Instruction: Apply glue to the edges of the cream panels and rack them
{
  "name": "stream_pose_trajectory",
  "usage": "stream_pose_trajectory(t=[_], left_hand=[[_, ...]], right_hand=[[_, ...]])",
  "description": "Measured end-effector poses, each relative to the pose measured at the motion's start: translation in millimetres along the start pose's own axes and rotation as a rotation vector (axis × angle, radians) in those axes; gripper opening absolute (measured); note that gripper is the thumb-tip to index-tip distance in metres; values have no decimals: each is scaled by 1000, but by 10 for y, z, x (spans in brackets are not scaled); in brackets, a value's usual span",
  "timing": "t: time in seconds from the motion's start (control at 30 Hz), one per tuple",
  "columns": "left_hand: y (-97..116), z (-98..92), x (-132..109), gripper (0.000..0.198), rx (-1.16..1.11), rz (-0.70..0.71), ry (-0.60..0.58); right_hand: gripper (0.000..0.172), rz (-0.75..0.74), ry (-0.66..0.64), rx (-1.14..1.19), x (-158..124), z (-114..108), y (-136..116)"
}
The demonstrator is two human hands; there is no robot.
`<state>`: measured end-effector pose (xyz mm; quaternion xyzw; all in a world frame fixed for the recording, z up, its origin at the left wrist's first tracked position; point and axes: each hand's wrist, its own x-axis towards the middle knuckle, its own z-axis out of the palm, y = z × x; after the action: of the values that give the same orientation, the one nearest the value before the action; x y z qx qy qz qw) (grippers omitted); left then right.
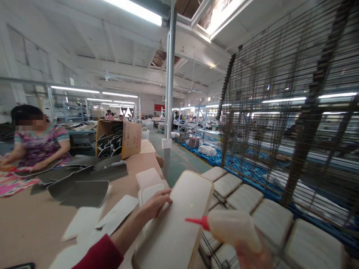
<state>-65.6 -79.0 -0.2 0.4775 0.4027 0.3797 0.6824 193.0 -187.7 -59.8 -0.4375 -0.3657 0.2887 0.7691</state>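
Note:
A long white panel (179, 220) with rounded corners and a tan edge tilts up in front of me. My left hand (157, 203) grips its left edge, thumb on the white face. My right hand (254, 251), blurred, is closed around a translucent squeeze bottle (234, 228) with a red nozzle. The nozzle points left over the panel's face; whether it touches cannot be made out. White sheets (119, 211) lie on the brown table (33, 224) left of my forearm.
Dark curved pieces (85, 192) and a cardboard box (131, 139) stand on the table. A person (42, 144) works at the far left. Several pale padded pieces (244, 198) sit on a wire rack at right. A grey post (169, 93) rises behind the panel.

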Motion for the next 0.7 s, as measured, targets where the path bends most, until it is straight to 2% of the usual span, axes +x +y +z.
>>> stream_pose_trajectory(t=[0.07,0.13,0.2,0.3,0.37,0.43,0.53,0.6,0.7], left_hand=[[0,34,-40,63,4,-15,1],[-20,54,-54,64,-9,-21,-7],[-53,42,-39,64,-17,-6,-24],[-102,-20,6,66,-7,-3,4],[-121,-48,32,68,5,-11,26],[-125,-39,51,69,24,-14,15],[-113,40,96,68,54,-12,-37],[-102,99,151,67,56,-13,-45],[-88,143,270,62,47,2,-86]], right_hand=[[68,-37,67,5,307,52,-84],[70,-69,113,-1,446,104,-99],[70,-58,83,-12,320,151,-20],[69,53,-23,-19,-163,193,186],[71,118,-70,-7,-369,208,266],[69,99,-40,-28,-310,224,237],[69,-44,58,-63,81,253,77],[67,-81,99,-111,222,279,20],[68,-31,26,-77,28,316,116]])
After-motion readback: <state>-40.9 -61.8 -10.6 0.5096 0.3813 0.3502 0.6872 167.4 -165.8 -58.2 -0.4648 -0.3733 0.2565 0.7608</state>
